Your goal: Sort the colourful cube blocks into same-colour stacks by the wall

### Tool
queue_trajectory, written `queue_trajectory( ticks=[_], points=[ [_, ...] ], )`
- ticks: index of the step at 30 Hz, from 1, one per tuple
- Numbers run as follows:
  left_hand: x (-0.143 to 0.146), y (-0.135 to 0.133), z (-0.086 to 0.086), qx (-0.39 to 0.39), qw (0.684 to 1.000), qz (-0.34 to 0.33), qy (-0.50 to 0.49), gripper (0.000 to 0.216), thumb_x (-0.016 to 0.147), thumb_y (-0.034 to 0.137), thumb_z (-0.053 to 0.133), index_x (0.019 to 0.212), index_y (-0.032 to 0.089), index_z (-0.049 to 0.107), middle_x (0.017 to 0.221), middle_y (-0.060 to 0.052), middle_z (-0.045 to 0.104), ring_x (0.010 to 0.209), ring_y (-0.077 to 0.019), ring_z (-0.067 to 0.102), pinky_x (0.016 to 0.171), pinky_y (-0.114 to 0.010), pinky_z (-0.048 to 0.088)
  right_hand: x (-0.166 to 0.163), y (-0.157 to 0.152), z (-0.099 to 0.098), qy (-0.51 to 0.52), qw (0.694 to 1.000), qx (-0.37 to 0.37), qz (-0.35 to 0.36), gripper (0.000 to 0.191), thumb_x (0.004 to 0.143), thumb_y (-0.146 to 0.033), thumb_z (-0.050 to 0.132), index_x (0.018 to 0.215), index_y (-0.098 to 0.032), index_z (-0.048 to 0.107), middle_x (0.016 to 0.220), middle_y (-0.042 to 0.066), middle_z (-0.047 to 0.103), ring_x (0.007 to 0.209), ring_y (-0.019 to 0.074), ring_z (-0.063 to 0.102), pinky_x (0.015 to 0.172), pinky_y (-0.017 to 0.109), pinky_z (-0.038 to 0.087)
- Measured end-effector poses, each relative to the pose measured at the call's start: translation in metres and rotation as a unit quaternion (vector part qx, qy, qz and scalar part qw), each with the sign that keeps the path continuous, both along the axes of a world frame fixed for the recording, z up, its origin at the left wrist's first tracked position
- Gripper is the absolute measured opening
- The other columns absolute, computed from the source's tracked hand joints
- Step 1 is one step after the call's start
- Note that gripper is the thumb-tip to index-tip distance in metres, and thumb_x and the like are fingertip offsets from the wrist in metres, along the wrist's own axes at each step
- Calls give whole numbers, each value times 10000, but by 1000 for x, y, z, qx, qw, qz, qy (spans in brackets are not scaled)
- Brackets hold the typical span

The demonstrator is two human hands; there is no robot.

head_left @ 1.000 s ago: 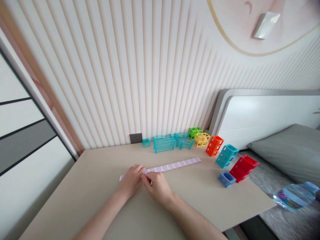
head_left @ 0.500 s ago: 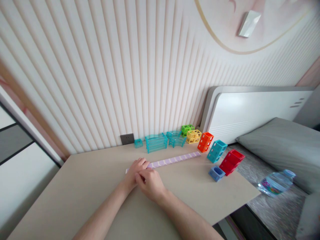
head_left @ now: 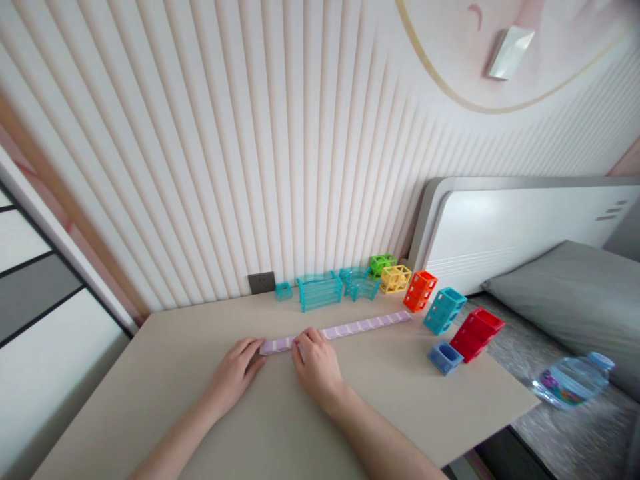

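A long purple strip [head_left: 367, 325] with pale cross lines, like a row of joined pieces, lies across the tabletop and slants up to the right. My left hand [head_left: 239, 370] is at the strip's left end, with fingers and thumb on either side of it. Farther along, my right hand [head_left: 319, 365] is closed over the strip, its fingers curled around the near part and hiding a short stretch. Between both hands a piece of the strip shows.
Along the wall stand teal see-through frames [head_left: 321, 292], green [head_left: 383, 265] and yellow [head_left: 395, 279] lattice blocks. To the right are orange [head_left: 420, 291], teal [head_left: 445, 311], red [head_left: 476, 335] and blue [head_left: 445, 357] blocks. A water bottle [head_left: 575, 380] lies beyond the table's right edge [head_left: 500, 380].
My hands were together, the right overlapping the left above the strip's left end. Now they are apart: the left has moved left to the end, the right slightly right onto the strip.
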State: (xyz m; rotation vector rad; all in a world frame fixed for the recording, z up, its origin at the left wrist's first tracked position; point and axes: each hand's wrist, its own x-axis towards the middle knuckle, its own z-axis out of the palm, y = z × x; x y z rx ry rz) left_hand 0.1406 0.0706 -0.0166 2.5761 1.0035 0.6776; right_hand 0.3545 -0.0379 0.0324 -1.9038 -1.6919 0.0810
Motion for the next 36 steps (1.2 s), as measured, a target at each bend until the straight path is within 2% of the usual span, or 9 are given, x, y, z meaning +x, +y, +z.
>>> queue_trajectory(
  ticks=[3, 6, 10, 19, 36],
  points=[
    [4, -1, 3, 2, 1000, 13, -16, 279, 989, 395, 494, 1139, 237, 670, 1137, -82, 710, 1074, -254, 672, 985, -416, 534, 11, 4, -3, -19, 998, -13, -55, 226, 929, -216, 570, 1110, -230, 706, 1195, 111, 667, 1099, 267, 605, 947, 359, 435],
    [8, -2, 6, -8, 999, 21, -24, 265, 992, 399, 479, 1062, 239, 678, 1060, -71, 721, 1018, -251, 683, 936, -410, 549, 21, 7, -5, -39, 995, -32, -86, 241, 935, -235, 571, 1134, -224, 707, 1279, 130, 640, 1172, 302, 570, 984, 409, 413],
    [8, 0, 7, -21, 999, 30, -34, 282, 992, 424, 468, 1040, 242, 678, 1033, -64, 721, 989, -249, 685, 906, -405, 557, 25, 12, -8, -51, 994, -51, -82, 211, 978, -268, 537, 1051, -233, 732, 1222, 115, 673, 1137, 285, 582, 970, 401, 399],
    [15, 5, 5, 15, 999, 42, -25, 348, 1011, 432, 419, 1081, 228, 693, 1049, -81, 727, 994, -256, 682, 931, -417, 542, 29, 22, -7, -58, 994, -59, -74, 229, 1011, -286, 516, 1094, -240, 724, 1189, 100, 686, 1133, 255, 578, 960, 373, 382],
    [23, 7, 10, 32, 998, 51, 8, 273, 993, 273, 457, 1135, 210, 681, 1080, -86, 727, 1029, -260, 659, 951, -409, 513, 40, 27, -10, -53, 996, -36, -62, 236, 1018, -285, 503, 1103, -238, 718, 1168, 88, 692, 1118, 249, 583, 958, 354, 362]
  ],
)
